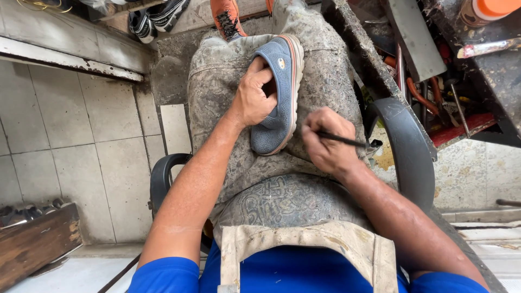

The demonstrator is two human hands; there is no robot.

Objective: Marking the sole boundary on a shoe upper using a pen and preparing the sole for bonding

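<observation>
We find a blue-grey slip-on shoe point(278, 97) with an orange-edged sole lying on its side across the person's lap, on a stained grey work apron point(228, 81), heel toward the knees and toe toward the body. The left hand point(254, 96) grips it at the opening, fingers tucked inside the collar and thumb over the upper, closed firmly around the fabric. The right hand point(326, 142) rests on the apron just beside the toe of the shoe, clenched narrowly around a thin dark tool point(343, 140), awl-like or brush-like; its tip points away toward the right edge of the lap, and we cannot tell which kind it is.

Outward, black chair arms point(407, 146) flank the lap. A cluttered bench point(434, 65) with metal tools and red hoses stands beyond the right edge; other shoes point(157, 16) lie near the top left, above a tiled floor point(81, 141).

Our assessment of risk: the shoe sits on a sloping, soft lap with only one hand steadying it; a loosened grip could let it slide off. If pointed, the tool could prick the left fingers hidden inside the shoe.
</observation>
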